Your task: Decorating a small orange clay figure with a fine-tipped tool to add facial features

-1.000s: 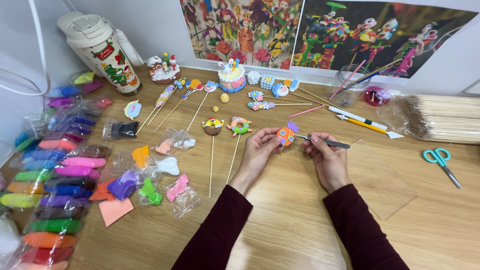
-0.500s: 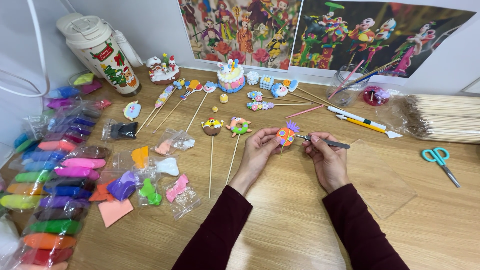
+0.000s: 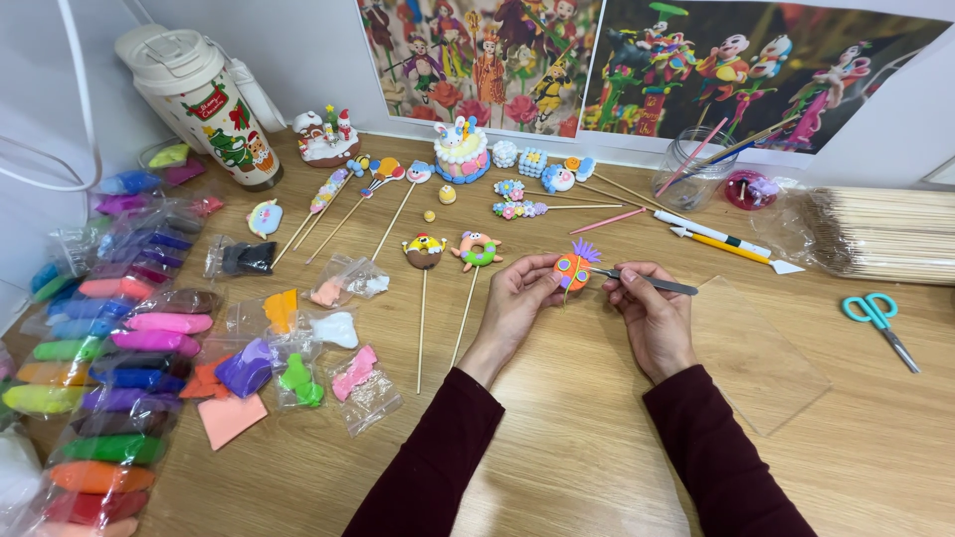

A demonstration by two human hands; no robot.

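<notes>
My L hand pinches a small orange clay figure w/ purple spiky top, fingers closed around its left side, held just above the wooden table, roughly mid-table, toward the back half. R hand is closed in a pen grip on a thin metal sculpting tool, tip touching the figure's right side.

To do this well imo: keep L grip light so soft clay doesn't dent, brace both wrists on the table, work w/ tool tip only, small presses, turn the figure rather than the tool.

Just left of L hand: two clay pieces on sticks, a brown-yellow one and a green-pink ring one, sticks pointing to the front edge. Right of R hand a clear plastic sheet lies flat. Further out: more finished stick figures + a small clay cake near the back edge, clear jar w/ sticks, bundle of bamboo skewers back-right, teal scissors at the right edge. Left edge: rows of bagged coloured clay; loose bags w/ clay bits between them and my hands. White flask at back-left corner.
</notes>
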